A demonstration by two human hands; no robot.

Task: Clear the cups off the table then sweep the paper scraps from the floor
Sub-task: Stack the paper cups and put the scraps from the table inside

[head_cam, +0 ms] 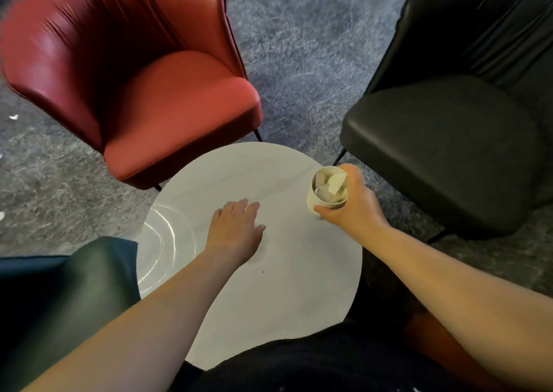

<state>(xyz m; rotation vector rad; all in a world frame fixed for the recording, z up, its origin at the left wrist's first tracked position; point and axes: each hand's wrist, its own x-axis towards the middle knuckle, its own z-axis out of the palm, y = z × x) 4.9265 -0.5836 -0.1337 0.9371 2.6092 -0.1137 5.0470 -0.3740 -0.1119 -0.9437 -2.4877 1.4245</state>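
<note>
Now, two bare hands over the round white counter (269,287).
Left hand (236,227) lies flat mid-counter, fingers straight; right hand (353,203) holds, in a curled grip, a scrap-filled paper cup (326,189) at the far right edge; beyond, a paper scrap (13,117) on the carpet.

One round pale marble-look surface (257,295). One off-white paper cup (314,201), stuffed with several torn paper pieces (332,183), too crumpled together to count. Three upholstered chairs: one red leather (155,101), one black leather (449,140), one dark green (74,295) cut off by the frame's edge. Two bare hands: left (236,230), right (356,203). Three small white paper scraps on the grey carpet: (13,117), (1,215), and one at the left edge
</note>
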